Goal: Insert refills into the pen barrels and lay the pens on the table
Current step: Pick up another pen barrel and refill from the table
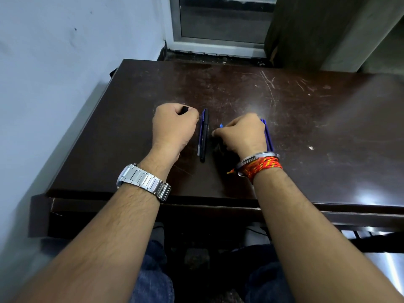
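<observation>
On the dark brown table (306, 132) lie two pens side by side between my hands, a black pen (205, 136) and a blue pen (200, 134) just left of it. My left hand (175, 125) is closed around a black pen part (183, 110) whose end sticks out above the fingers. My right hand (240, 134) is closed on a thin blue piece (221, 125) whose tip shows at its left. Blue refills or pens (268, 136) lie under and right of my right hand, partly hidden.
A pale wall runs along the left side of the table. Beyond the far edge stand a metal-framed window (218, 22) and a wooden panel (306, 29). The table's front edge (196, 200) is near my forearms, with my knees below it.
</observation>
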